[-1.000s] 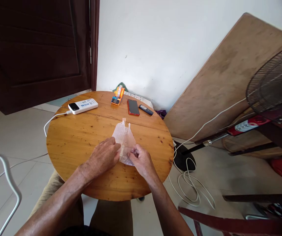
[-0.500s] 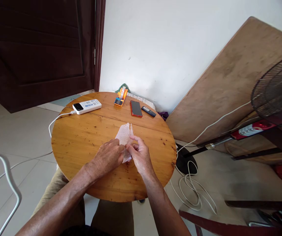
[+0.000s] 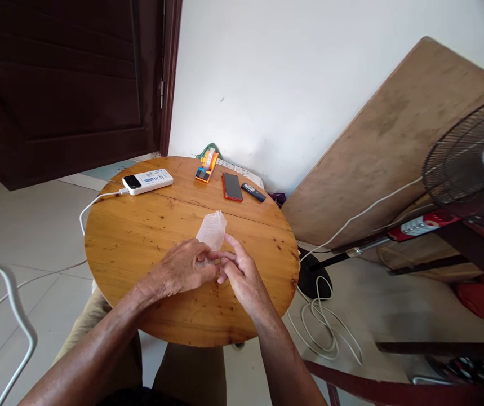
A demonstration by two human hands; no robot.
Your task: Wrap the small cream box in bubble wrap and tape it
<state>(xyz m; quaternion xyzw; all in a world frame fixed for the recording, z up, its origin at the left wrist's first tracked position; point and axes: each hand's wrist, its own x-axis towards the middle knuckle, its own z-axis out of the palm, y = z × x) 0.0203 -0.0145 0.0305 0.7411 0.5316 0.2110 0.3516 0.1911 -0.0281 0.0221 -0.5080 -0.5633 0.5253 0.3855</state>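
Observation:
A piece of clear bubble wrap [image 3: 213,228] lies folded into a narrow packet above the round wooden table, its far end pointing away from me. My left hand [image 3: 185,264] is curled around its near end, thumb towards the right. From the other side, my right hand [image 3: 242,276] holds the same end with bent fingers, one finger along the wrap's right edge. The fingertips of both hands meet there and hide the near end. Whether anything is inside the wrap I cannot tell.
On the wooden table [image 3: 140,242] are a white power bank [image 3: 151,181] with a cable, an orange tape dispenser [image 3: 206,166], a red-edged phone [image 3: 232,186] and a dark handheld device [image 3: 253,192]. A standing fan [image 3: 465,152] and coiled cable [image 3: 324,332] are at right.
My left hand has turned from a fist into a looser curl with its thumb showing. My right fingers have shifted to the wrap's near end. The view has moved slightly.

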